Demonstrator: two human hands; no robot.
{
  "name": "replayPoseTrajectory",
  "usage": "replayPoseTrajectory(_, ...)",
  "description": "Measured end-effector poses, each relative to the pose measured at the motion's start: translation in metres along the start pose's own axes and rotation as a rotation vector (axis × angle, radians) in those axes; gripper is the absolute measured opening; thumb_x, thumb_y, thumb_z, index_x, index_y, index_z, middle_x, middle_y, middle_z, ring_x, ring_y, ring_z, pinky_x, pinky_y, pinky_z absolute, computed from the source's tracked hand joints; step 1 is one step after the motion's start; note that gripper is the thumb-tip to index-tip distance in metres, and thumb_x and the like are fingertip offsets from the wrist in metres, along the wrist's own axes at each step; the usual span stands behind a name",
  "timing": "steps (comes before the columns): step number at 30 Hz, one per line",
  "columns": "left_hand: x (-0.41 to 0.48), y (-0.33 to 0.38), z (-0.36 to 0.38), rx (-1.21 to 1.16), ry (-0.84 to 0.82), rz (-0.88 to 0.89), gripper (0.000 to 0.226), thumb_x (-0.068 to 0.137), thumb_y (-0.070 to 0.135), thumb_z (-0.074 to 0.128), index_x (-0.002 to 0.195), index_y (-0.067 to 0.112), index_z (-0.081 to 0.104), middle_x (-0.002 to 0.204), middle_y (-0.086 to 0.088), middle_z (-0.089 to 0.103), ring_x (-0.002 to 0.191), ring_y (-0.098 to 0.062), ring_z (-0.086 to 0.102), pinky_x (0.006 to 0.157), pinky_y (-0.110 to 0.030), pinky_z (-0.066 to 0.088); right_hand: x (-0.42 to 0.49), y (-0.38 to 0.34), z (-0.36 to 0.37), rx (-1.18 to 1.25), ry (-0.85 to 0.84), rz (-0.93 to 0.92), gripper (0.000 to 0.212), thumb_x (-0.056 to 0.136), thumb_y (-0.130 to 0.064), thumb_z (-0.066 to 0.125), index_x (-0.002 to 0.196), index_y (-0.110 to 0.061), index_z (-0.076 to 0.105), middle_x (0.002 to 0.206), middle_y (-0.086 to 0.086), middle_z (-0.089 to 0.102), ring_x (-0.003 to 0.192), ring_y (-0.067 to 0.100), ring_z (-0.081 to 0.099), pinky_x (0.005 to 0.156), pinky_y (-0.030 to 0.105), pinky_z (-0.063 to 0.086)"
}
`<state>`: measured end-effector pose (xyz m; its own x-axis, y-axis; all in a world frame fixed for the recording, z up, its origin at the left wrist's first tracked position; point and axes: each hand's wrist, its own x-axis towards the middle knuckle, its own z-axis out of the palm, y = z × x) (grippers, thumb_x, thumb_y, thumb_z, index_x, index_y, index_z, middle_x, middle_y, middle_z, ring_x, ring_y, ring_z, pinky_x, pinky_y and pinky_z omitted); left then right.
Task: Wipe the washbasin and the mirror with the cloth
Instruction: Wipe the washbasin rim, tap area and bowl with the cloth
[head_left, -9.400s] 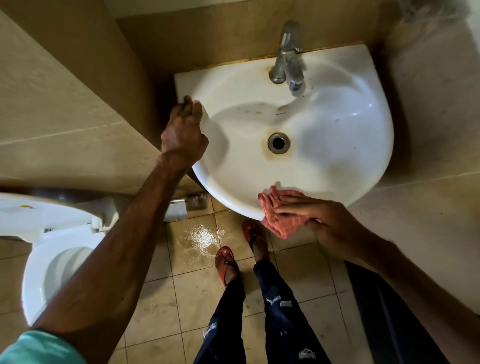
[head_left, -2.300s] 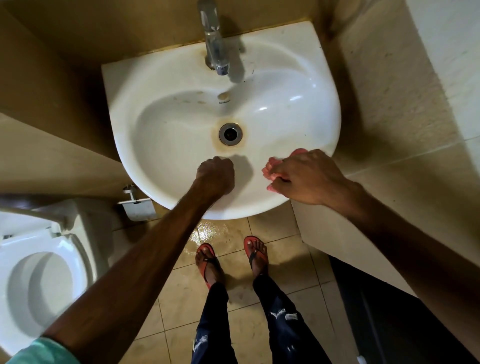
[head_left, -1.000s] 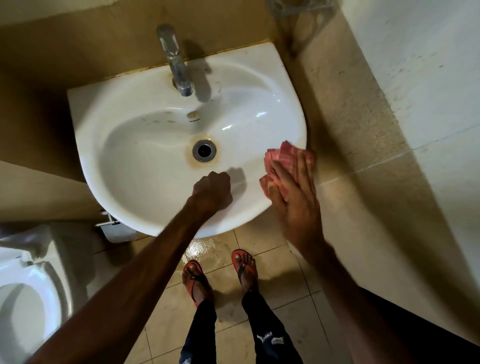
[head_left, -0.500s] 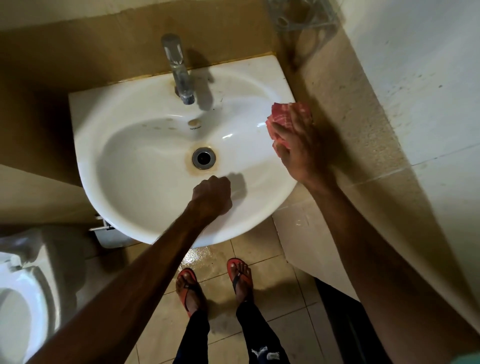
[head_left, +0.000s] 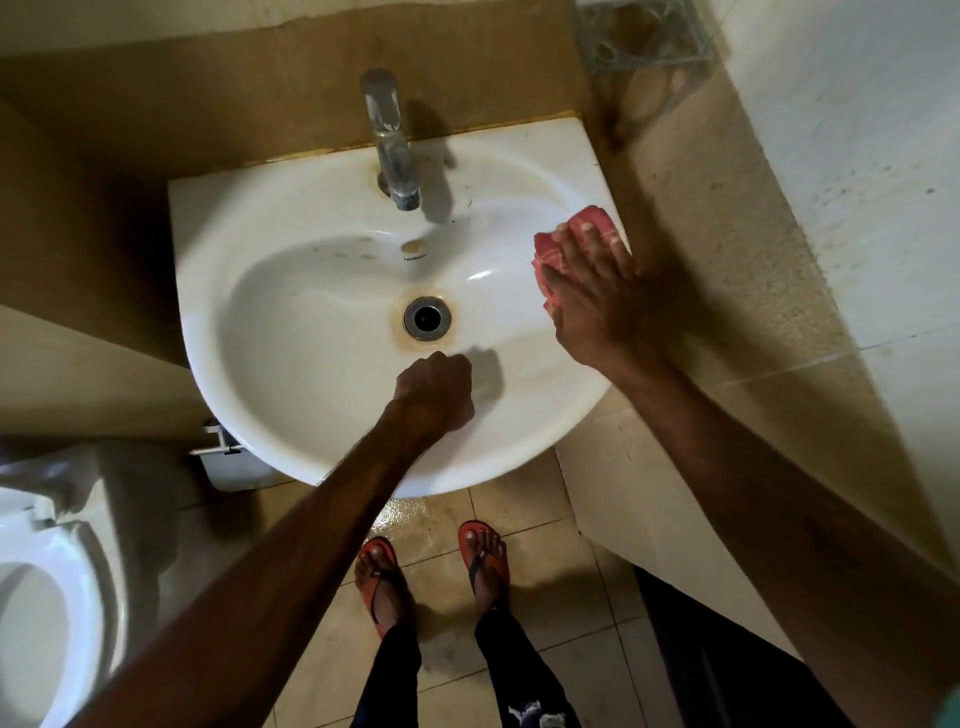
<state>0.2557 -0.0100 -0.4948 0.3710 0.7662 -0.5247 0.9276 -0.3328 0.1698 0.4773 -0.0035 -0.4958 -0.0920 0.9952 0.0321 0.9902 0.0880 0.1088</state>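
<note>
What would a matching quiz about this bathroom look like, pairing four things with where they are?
Things:
1. cloth
2. tap
3. drain
4. left hand

Places:
A. middle of the washbasin
B. on the front rim, in a fist
C. on the right rim, under the right hand
D. at the back edge

Pairs: 1-C, 2-D, 3-A, 4-B.

Most of the cloth (head_left: 546, 255) under the right hand (head_left: 597, 304); toilet (head_left: 78, 561) cut off at the left edge.
</note>
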Motion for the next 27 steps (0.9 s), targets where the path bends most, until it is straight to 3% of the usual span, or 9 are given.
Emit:
replayPoseTrajectory(3,0.001,-0.004,0.0,-0.045,-0.017,-0.022,0.028,0.095,0.018,0.054,0.119,0.007,0.062,0.118,-0.013,0.066,0.109,-0.036,0.067,0.088,-0.038,0.055,-0.01,-0.018,-0.003,0.029,-0.111,0.011,0.055,0.1,-0.033,0.037,0.15,-0.017,0.055,0.167,0.016,0.037,0.155,0.043,0.031,0.129,0.058,0.018)
replayPoseTrajectory(5,0.001,-0.006,-0.001,-0.071,-0.007,-0.028,0.03,0.096,0.019,0.054,0.122,0.009,0.063,0.121,-0.012,0.066,0.11,-0.035,0.066,0.089,-0.038,0.054,-0.014,-0.045,0.005,0.093,-0.28,-0.066,0.054,0.105,-0.036,0.036,0.157,-0.021,0.044,0.172,0.01,0.027,0.158,0.038,0.024,0.13,0.056,0.016)
replayPoseTrajectory(8,-0.001,-0.01,0.001,-0.084,0.029,-0.004,0.029,0.098,0.021,0.053,0.121,0.01,0.065,0.119,-0.01,0.068,0.108,-0.033,0.068,0.087,-0.036,0.054,-0.015,-0.083,0.019,0.232,-0.461,-0.181,0.068,0.096,-0.058,0.022,0.158,-0.033,0.037,0.174,0.0,0.021,0.16,0.03,0.022,0.126,0.056,0.024)
replayPoseTrajectory(12,-0.004,-0.018,0.001,-0.107,0.08,-0.024,0.029,0.096,0.02,0.053,0.122,0.016,0.066,0.12,-0.008,0.067,0.107,-0.032,0.068,0.086,-0.034,0.053,-0.003,-0.063,0.025,0.194,-0.409,-0.21,0.065,0.096,-0.051,0.021,0.157,-0.035,0.038,0.169,-0.002,0.034,0.154,0.03,0.033,0.12,0.053,0.033)
replayPoseTrajectory(16,-0.001,-0.027,-0.002,-0.168,0.081,-0.083,0.033,0.094,0.015,0.055,0.125,0.018,0.066,0.124,-0.007,0.066,0.111,-0.032,0.067,0.092,-0.036,0.053,0.009,-0.002,0.01,0.003,-0.13,-0.033,0.058,0.1,-0.027,0.044,0.158,-0.024,0.044,0.169,0.009,0.036,0.158,0.036,0.027,0.129,0.053,0.012)
replayPoseTrajectory(19,0.002,-0.034,-0.001,-0.159,0.085,-0.097,0.034,0.094,0.015,0.055,0.127,0.016,0.064,0.129,-0.005,0.064,0.12,-0.028,0.063,0.097,-0.037,0.052,0.011,0.001,-0.002,-0.006,-0.008,0.072,0.069,0.092,-0.018,0.03,0.159,-0.023,0.042,0.173,0.011,0.024,0.16,0.038,0.018,0.129,0.054,0.001)
replayPoseTrajectory(22,0.005,-0.039,0.007,-0.108,0.078,-0.09,0.039,0.094,0.017,0.054,0.134,0.016,0.058,0.136,-0.004,0.059,0.125,-0.027,0.058,0.098,-0.038,0.05,0.011,-0.026,0.018,0.005,0.001,0.134,0.067,0.091,-0.017,0.036,0.158,-0.018,0.045,0.171,0.016,0.026,0.158,0.044,0.021,0.127,0.061,0.01)
replayPoseTrajectory(25,0.007,-0.043,0.011,-0.068,0.089,-0.088,0.037,0.093,0.019,0.055,0.13,0.012,0.056,0.135,-0.007,0.055,0.121,-0.03,0.057,0.092,-0.038,0.051,0.016,-0.061,0.052,0.094,-0.051,0.0,0.058,0.097,-0.02,0.037,0.152,-0.014,0.054,0.163,0.022,0.041,0.149,0.051,0.039,0.12,0.067,0.029)
replayPoseTrajectory(27,0.009,-0.044,0.01,-0.06,0.088,-0.096,0.033,0.092,0.019,0.057,0.124,0.011,0.057,0.13,-0.008,0.055,0.118,-0.03,0.057,0.088,-0.039,0.051,0.027,-0.083,0.061,0.142,-0.166,-0.109,0.065,0.095,-0.023,0.037,0.16,-0.021,0.041,0.17,0.016,0.029,0.155,0.045,0.03,0.122,0.063,0.029)
